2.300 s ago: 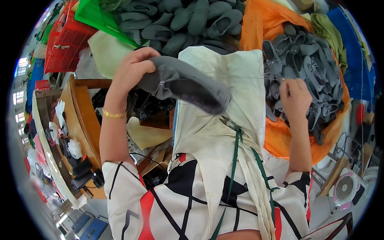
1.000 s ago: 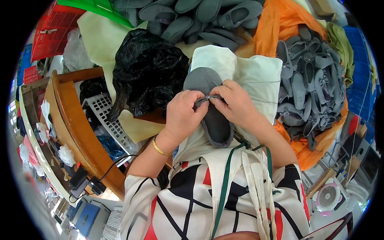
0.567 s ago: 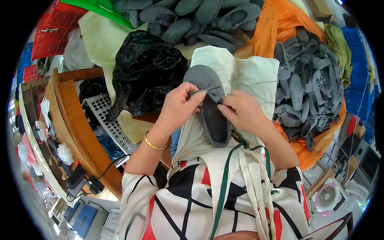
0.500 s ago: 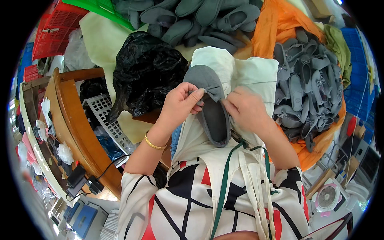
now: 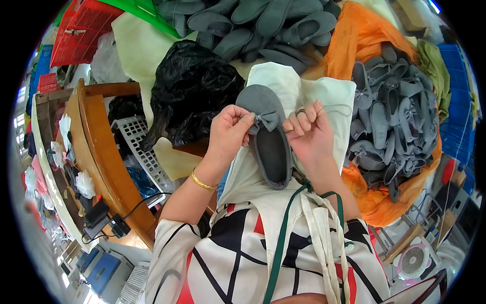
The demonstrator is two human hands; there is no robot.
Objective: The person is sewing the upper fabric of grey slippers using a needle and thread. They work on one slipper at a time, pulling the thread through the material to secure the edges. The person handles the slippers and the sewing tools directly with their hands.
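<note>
Grey slipper on lap, left hand pinching its bow, right hand clenched on thread, pulled further right than before. Black bag far left.

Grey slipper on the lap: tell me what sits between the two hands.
Between the left hand and right hand lies the grey slipper, its small grey bow in the gap, seen in the head view.
</note>
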